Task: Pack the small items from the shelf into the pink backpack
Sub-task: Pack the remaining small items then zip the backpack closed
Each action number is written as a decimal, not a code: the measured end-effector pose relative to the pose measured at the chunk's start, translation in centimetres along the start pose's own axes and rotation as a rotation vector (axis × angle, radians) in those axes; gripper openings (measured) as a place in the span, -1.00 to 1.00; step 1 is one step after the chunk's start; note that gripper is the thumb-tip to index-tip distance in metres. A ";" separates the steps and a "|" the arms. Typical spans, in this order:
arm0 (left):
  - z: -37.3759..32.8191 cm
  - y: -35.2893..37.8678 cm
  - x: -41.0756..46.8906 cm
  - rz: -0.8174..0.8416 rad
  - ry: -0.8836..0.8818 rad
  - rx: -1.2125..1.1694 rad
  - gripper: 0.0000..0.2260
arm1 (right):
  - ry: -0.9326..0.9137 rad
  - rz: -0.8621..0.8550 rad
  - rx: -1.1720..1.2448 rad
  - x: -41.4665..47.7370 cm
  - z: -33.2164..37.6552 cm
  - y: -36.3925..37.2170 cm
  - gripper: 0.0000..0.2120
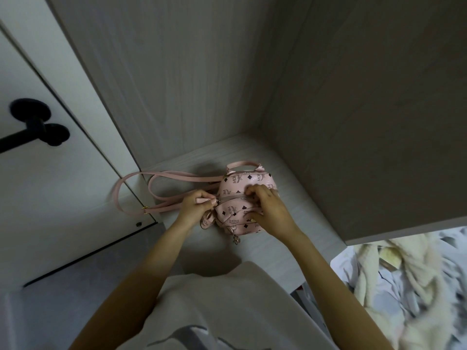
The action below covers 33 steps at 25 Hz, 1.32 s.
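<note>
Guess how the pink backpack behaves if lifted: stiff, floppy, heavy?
Backpack probably light: it looks small. Likely semi-stiff, since its domed body holds shape lying on the shelf. Straps look floppy, looping loosely to the left, so they may trail or snag.

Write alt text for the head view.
A person's left hand pinches a pink tab by the zipper of a small pink backpack lying on a pale shelf, while the right hand grips the bag's body. Long pink straps trail left.

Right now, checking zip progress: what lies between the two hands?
In the head view, a zipper stretch of the pink backpack lies between left hand and right hand.
</note>
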<state>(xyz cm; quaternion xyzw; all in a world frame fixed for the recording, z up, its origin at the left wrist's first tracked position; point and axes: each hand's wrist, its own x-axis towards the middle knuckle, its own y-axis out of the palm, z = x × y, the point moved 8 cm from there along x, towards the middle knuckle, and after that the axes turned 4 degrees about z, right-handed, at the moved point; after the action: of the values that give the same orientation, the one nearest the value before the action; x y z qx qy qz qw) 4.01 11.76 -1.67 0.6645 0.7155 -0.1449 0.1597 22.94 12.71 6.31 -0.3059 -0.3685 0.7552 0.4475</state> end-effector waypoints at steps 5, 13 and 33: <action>2.5 -0.4 0.2 -0.026 -0.091 -0.049 -0.82 | 0.016 0.023 -0.001 -0.1 0.2 0.0 -0.51; 4.5 -0.4 1.4 -0.045 -0.172 -0.113 -0.82 | 0.018 -0.017 0.007 -0.2 0.4 0.1 -0.49; 3.1 -10.2 8.4 0.102 -0.073 1.234 -0.11 | 0.437 -0.290 -0.291 -2.1 1.2 3.4 -0.59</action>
<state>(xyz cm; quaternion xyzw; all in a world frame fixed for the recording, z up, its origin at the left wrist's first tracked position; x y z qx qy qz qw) -6.61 17.30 -8.08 0.6625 0.4610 -0.5467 -0.2231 21.35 9.35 4.37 -0.4663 -0.4079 0.5389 0.5708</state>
